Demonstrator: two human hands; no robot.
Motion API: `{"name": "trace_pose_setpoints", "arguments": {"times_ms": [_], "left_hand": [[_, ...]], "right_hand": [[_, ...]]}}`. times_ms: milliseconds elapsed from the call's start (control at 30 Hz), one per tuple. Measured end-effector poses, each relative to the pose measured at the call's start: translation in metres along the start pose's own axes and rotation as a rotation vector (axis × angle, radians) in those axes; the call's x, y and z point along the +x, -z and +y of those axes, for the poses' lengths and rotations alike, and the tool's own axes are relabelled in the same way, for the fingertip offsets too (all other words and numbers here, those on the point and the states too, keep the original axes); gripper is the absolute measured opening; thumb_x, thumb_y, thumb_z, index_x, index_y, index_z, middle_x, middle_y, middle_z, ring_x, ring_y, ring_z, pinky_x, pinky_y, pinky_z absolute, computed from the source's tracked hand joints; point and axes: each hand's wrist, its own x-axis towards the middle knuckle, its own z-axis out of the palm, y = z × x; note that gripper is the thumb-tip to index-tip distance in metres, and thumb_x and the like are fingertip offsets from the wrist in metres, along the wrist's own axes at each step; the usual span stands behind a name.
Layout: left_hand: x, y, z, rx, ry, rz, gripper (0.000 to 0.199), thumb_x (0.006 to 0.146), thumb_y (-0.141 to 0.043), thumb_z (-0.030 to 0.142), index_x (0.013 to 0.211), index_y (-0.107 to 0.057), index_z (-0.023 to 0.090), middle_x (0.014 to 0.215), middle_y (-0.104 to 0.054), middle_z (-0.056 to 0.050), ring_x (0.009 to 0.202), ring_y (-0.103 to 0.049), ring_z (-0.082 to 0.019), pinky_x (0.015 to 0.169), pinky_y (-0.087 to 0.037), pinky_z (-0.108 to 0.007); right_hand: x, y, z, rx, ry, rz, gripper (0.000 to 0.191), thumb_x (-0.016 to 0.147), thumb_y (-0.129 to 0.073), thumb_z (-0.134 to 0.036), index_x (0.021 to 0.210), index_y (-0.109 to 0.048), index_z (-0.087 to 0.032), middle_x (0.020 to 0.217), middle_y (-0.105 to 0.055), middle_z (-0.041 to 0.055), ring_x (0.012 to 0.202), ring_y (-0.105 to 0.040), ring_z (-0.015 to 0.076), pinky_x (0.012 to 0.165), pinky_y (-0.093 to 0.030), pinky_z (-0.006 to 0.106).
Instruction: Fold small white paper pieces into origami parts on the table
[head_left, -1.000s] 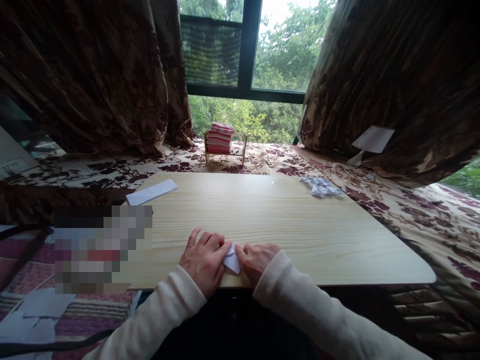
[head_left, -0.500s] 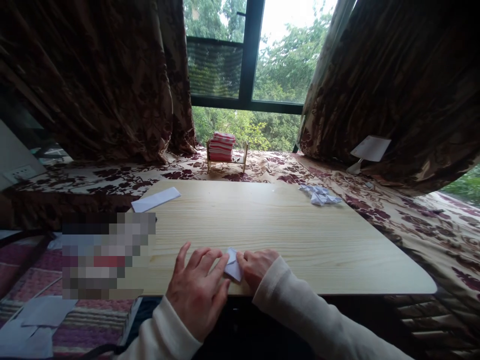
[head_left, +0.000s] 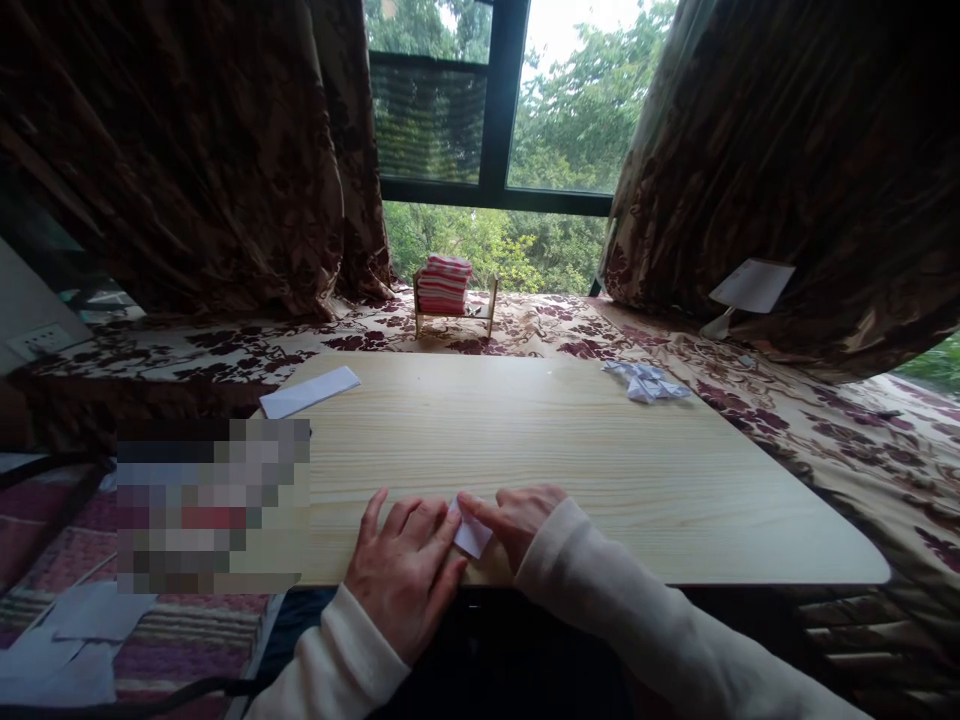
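A small folded piece of white paper (head_left: 473, 538) lies flat on the pale wooden table (head_left: 390, 420) near its front edge. My left hand (head_left: 409, 565) rests palm down with fingers spread, its index fingertip touching the paper's left edge. From the right, my right hand (head_left: 517, 518) presses an outstretched index finger onto the paper's top part, the other fingers curled. Part of the paper is hidden under the fingers. A folded white paper strip (head_left: 310, 392) lies at the table's back left. Several folded white paper pieces (head_left: 646, 382) are heaped at the back right.
Behind the table, a small wooden rack (head_left: 491, 305) holds a stack of red-and-white striped cloths (head_left: 444, 285) on a floral cover. A white lamp (head_left: 752, 286) stands at the right. White paper sheets (head_left: 75, 640) lie at lower left. A pixelated patch hides the table's left side.
My right hand's index finger has stretched out across the top of the paper, where it was curled at the right edge. The left hand stays nearly in place. The view has tilted slightly.
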Motion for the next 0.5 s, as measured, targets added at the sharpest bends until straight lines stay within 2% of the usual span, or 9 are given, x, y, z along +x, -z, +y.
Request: {"name": "trace_pose_setpoints", "arguments": {"times_ms": [100, 133, 200, 267, 300, 367, 400, 500], "left_hand": [[0.0, 0.0, 0.001, -0.004, 0.007, -0.009, 0.032, 0.081, -0.043, 0.033, 0.107, -0.059, 0.022, 0.105, -0.06, -0.007, 0.099, -0.047, -0.025, 0.098, -0.019, -0.053], [0.0, 0.001, 0.001, -0.015, 0.015, -0.007, 0.032, 0.081, -0.043, 0.034, 0.106, -0.059, 0.022, 0.104, -0.06, -0.007, 0.099, -0.048, -0.025, 0.098, -0.019, -0.053], [0.002, 0.002, 0.002, -0.054, 0.047, -0.002, 0.03, 0.08, -0.044, 0.033, 0.103, -0.06, 0.023, 0.1, -0.061, -0.006, 0.095, -0.049, -0.024, 0.097, -0.019, -0.052], [0.008, 0.004, 0.002, -0.097, 0.1, -0.015, 0.024, 0.08, -0.044, 0.03, 0.096, -0.062, 0.026, 0.092, -0.062, -0.003, 0.089, -0.051, -0.021, 0.096, -0.02, -0.05], [0.012, 0.004, 0.002, -0.111, 0.133, -0.029, 0.022, 0.08, -0.044, 0.029, 0.09, -0.063, 0.026, 0.088, -0.062, -0.002, 0.086, -0.052, -0.02, 0.095, -0.021, -0.049], [0.023, 0.004, 0.001, -0.114, 0.218, -0.06, 0.019, 0.08, -0.045, 0.027, 0.079, -0.064, 0.025, 0.081, -0.061, -0.001, 0.082, -0.052, -0.02, 0.092, -0.024, -0.046], [0.029, 0.004, 0.0, -0.106, 0.269, -0.083, 0.018, 0.079, -0.046, 0.027, 0.078, -0.063, 0.024, 0.079, -0.061, -0.001, 0.082, -0.052, -0.02, 0.091, -0.026, -0.044], [0.046, 0.003, -0.001, -0.075, 0.408, -0.236, 0.018, 0.073, -0.051, 0.025, 0.086, -0.062, 0.021, 0.082, -0.062, -0.004, 0.086, -0.051, -0.022, 0.086, -0.03, -0.041]], "right_hand": [[0.012, 0.002, 0.005, 0.056, -0.076, -0.013, 0.056, 0.066, -0.057, -0.034, 0.121, -0.048, -0.024, 0.08, -0.067, 0.0068, 0.068, -0.063, 0.0259, 0.056, -0.041, 0.031], [0.017, 0.001, 0.011, 0.099, -0.107, 0.002, 0.054, 0.064, -0.059, -0.031, 0.117, -0.052, -0.023, 0.082, -0.067, 0.0074, 0.069, -0.062, 0.0254, 0.058, -0.042, 0.031], [0.026, -0.003, 0.026, 0.322, -0.144, 0.075, 0.036, 0.071, -0.052, -0.021, 0.105, -0.062, -0.025, 0.085, -0.068, 0.0044, 0.074, -0.061, 0.0186, 0.065, -0.041, 0.026], [0.033, -0.006, 0.038, 0.369, -0.153, 0.124, 0.038, 0.077, -0.044, -0.014, 0.11, -0.059, -0.026, 0.093, -0.067, 0.0013, 0.08, -0.06, 0.0124, 0.069, -0.04, 0.02], [0.035, -0.008, 0.041, 0.393, -0.155, 0.133, 0.032, 0.079, -0.045, -0.021, 0.105, -0.062, -0.025, 0.089, -0.067, 0.0014, 0.076, -0.059, 0.0127, 0.065, -0.04, 0.021], [0.037, -0.012, 0.042, 0.467, -0.156, 0.045, 0.026, 0.076, -0.052, -0.039, 0.088, -0.067, -0.021, 0.077, -0.066, 0.002, 0.064, -0.057, 0.0145, 0.057, -0.038, 0.023], [0.037, -0.015, 0.039, 0.477, -0.18, 0.052, 0.027, 0.07, -0.059, -0.041, 0.086, -0.066, -0.021, 0.074, -0.065, 0.0021, 0.063, -0.056, 0.0151, 0.056, -0.037, 0.024], [0.039, -0.025, 0.032, 0.473, -0.19, 0.101, 0.025, 0.063, -0.066, -0.036, 0.082, -0.064, -0.02, 0.079, -0.064, 0.0031, 0.069, -0.055, 0.0162, 0.06, -0.036, 0.025]]}}
